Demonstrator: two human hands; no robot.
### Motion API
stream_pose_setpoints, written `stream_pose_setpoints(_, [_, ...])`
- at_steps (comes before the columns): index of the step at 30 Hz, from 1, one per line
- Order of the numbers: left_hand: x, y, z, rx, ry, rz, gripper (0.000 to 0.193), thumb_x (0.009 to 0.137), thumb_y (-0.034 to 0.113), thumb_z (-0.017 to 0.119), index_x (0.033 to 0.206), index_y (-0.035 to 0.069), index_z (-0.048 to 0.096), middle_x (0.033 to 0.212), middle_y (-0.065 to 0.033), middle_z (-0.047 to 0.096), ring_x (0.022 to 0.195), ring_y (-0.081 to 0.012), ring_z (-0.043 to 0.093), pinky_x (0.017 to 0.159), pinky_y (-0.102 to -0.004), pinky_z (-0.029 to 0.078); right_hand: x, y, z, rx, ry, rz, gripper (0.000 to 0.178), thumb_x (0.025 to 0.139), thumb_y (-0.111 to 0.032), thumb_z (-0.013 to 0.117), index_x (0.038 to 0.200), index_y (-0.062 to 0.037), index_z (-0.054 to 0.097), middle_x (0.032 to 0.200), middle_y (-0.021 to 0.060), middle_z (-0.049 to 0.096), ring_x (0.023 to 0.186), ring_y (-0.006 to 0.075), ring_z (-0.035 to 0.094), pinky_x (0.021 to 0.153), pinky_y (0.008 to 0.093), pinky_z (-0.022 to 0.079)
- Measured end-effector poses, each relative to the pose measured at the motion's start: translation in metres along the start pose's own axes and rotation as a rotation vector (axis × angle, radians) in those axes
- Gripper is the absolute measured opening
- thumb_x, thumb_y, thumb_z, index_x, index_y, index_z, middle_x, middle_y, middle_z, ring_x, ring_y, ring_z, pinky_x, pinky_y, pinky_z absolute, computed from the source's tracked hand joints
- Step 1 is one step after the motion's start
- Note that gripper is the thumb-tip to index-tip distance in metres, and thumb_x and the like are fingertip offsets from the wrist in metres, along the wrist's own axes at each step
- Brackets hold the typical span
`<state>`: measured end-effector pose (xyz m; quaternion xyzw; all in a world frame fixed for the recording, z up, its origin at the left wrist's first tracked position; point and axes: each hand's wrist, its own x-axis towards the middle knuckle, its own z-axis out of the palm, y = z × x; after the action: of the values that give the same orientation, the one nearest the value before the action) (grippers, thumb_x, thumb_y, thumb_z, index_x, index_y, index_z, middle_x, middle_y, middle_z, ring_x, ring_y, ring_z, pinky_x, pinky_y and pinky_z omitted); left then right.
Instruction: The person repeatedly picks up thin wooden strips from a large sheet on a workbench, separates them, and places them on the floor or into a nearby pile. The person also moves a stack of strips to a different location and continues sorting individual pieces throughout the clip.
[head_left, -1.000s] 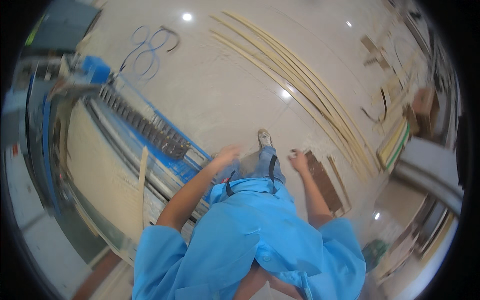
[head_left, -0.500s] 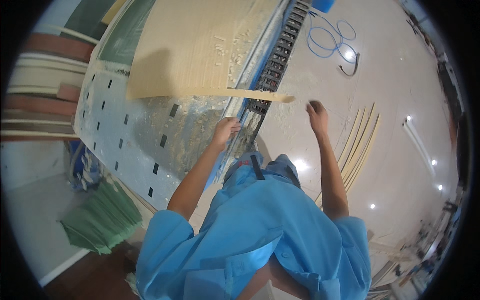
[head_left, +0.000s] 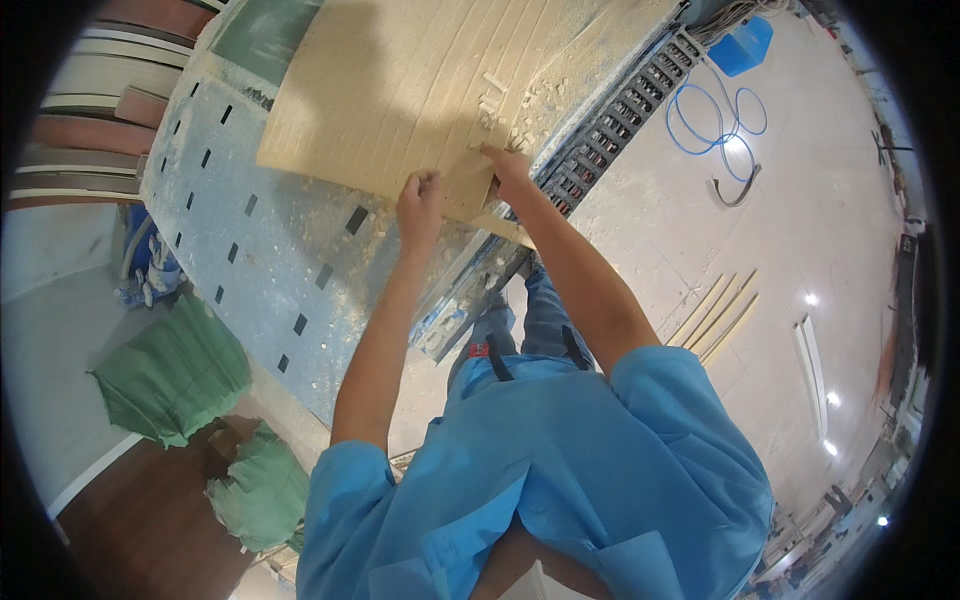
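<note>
A large pale yellow board (head_left: 400, 90), scored with long parallel lines, lies on the blue-grey machine bed (head_left: 300, 250). My left hand (head_left: 421, 192) is at the board's near edge, fingers bent and pressed together; whatever they hold, if anything, is hidden. Just right of it, my right hand (head_left: 508, 172) reaches over the board's near right corner with curled fingers, and its grip is too small to make out. Below the right wrist, a pale strip (head_left: 513, 230) sticks out past the bed's edge. Short offcuts (head_left: 492, 98) and crumbs lie on the board beyond my hands.
A black cable chain (head_left: 620, 115) runs along the bed's right side. On the floor lie a blue hose loop (head_left: 680, 130), several thin strips (head_left: 715, 315) and a white strip (head_left: 815, 375). Green sheeting (head_left: 175, 370) is at lower left, with stacked boards (head_left: 110, 75) at upper left.
My right hand has swung left from above the floor to the board's corner. My left hand has moved up to the board's near edge. The view has shifted.
</note>
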<state>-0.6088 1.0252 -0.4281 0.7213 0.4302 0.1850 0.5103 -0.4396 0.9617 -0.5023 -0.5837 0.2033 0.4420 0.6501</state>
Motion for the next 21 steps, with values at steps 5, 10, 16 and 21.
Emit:
stream_pose_setpoints(5, [0.071,0.020,0.027,0.400,-0.125,0.434,0.037,0.096,0.029,0.058,0.128,0.012,0.063,0.132,-0.0123,0.061,0.126,-0.0353,0.052,0.106,-0.0431,0.040,-0.009,-0.003,0.000,-0.203,-0.083,-0.174,0.039,0.079,-0.030,0.077,0.096,0.0050,0.072,0.088,0.0155,0.071,0.074,0.0249,0.069,0.066,0.0389,0.053])
stream_pose_setpoints(10, [0.096,0.022,0.061,0.669,-0.243,0.604,0.044,0.103,0.037,0.044,0.144,0.024,0.052,0.152,-0.0041,0.045,0.145,-0.0323,0.033,0.120,-0.0447,0.023,-0.020,-0.012,-0.009,-0.442,0.019,-0.294,0.045,0.081,-0.039,0.074,0.092,0.0046,0.073,0.080,0.0173,0.072,0.072,0.0231,0.070,0.066,0.0371,0.053])
stream_pose_setpoints(16, [0.075,0.026,0.093,0.651,-0.321,0.635,0.043,0.105,0.039,0.038,0.144,0.027,0.051,0.154,0.0016,0.043,0.145,-0.0272,0.033,0.121,-0.0460,0.022,-0.038,-0.028,-0.063,-0.372,-0.039,-0.385,0.038,0.084,-0.030,0.071,0.097,0.0060,0.072,0.082,0.0151,0.072,0.072,0.0201,0.069,0.067,0.0334,0.053])
stream_pose_setpoints(21, [0.056,0.019,0.141,0.735,-0.252,0.675,0.042,0.102,0.036,0.046,0.143,0.028,0.052,0.152,0.0041,0.045,0.143,-0.0248,0.035,0.119,-0.0452,0.025,-0.040,-0.033,-0.106,-0.201,-0.031,-0.309,0.031,0.085,-0.019,0.075,0.107,0.0033,0.071,0.095,0.0078,0.073,0.081,0.0140,0.067,0.072,0.0295,0.052])
